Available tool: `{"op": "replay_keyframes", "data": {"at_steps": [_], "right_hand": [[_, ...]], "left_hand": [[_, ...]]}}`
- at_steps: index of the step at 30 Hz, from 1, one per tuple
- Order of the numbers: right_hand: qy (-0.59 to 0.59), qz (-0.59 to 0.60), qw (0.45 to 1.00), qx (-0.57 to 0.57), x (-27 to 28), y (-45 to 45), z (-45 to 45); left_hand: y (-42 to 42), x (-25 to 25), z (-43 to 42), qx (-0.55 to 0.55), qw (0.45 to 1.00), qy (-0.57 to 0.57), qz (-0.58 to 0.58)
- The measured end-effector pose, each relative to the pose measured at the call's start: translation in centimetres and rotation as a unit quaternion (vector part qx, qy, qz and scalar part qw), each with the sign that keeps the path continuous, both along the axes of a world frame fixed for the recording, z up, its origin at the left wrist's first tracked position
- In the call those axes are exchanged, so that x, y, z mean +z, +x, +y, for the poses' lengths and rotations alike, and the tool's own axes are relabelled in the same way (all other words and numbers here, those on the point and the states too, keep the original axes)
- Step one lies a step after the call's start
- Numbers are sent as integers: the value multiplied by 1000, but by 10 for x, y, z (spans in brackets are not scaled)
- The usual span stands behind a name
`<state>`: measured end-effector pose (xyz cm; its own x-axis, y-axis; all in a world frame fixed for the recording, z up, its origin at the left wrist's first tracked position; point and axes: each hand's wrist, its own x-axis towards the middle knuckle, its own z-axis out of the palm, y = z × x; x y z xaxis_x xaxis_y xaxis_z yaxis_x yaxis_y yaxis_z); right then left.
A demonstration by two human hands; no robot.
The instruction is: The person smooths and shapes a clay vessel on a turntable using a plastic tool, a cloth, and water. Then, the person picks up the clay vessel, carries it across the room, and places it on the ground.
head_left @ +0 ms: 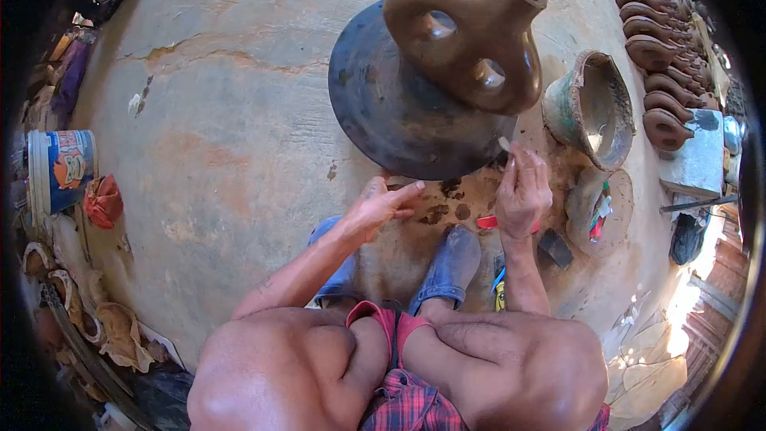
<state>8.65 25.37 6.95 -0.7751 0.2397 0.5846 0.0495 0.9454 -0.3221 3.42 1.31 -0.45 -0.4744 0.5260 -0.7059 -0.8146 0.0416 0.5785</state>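
Observation:
A glossy brown clay vessel [471, 52] with a short spout and two round openings through its body stands on a dark round turntable [367, 124]. My left hand [383, 206] is at the near rim of the turntable, fingers apart and holding nothing; whether its fingertips touch the rim I cannot tell. Close to the rim's right side, my right hand [524, 191] pinches a small pale flat piece [504, 144], its kind too small to make out. The piece is below the vessel and appears apart from it.
A worn green-rimmed basin [568, 108] stands right of the turntable. Nearer me are a shallow dish [590, 211] with small items, a dark block [554, 248] and a red piece [487, 222]. Rows of clay pieces [650, 52] line the right; a blue-labelled bucket [68, 168] stands left.

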Motion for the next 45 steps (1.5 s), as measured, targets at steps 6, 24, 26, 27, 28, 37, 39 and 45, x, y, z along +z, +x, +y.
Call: {"op": "replay_keyframes", "data": {"at_steps": [6,24,26,27,28,37,39,45], "right_hand": [[-136,74,987,-44,-1,-36,-24],[-491,-98,865,32,-27,-93,-48],[-550,-138,820,72,-26,-108,-47],[-510,-186,838,61,-26,-115,-45],[-468,-233,851,49,-26,-121,-43],[-205,-111,972,27,-9,-130,-8],[-208,-77,975,24,9,-130,-6],[-253,12,967,31,4,-129,-18]], "left_hand": [[-43,14,-21,149,982,-80,80],[-57,8,-32,156,976,-84,127],[-56,8,-32,150,977,-83,127],[-56,9,-32,148,977,-84,129],[-55,10,-32,145,977,-85,131],[-65,8,-39,129,979,-89,127],[-67,7,-39,130,980,-86,127],[-66,6,-42,128,980,-78,129]]}}
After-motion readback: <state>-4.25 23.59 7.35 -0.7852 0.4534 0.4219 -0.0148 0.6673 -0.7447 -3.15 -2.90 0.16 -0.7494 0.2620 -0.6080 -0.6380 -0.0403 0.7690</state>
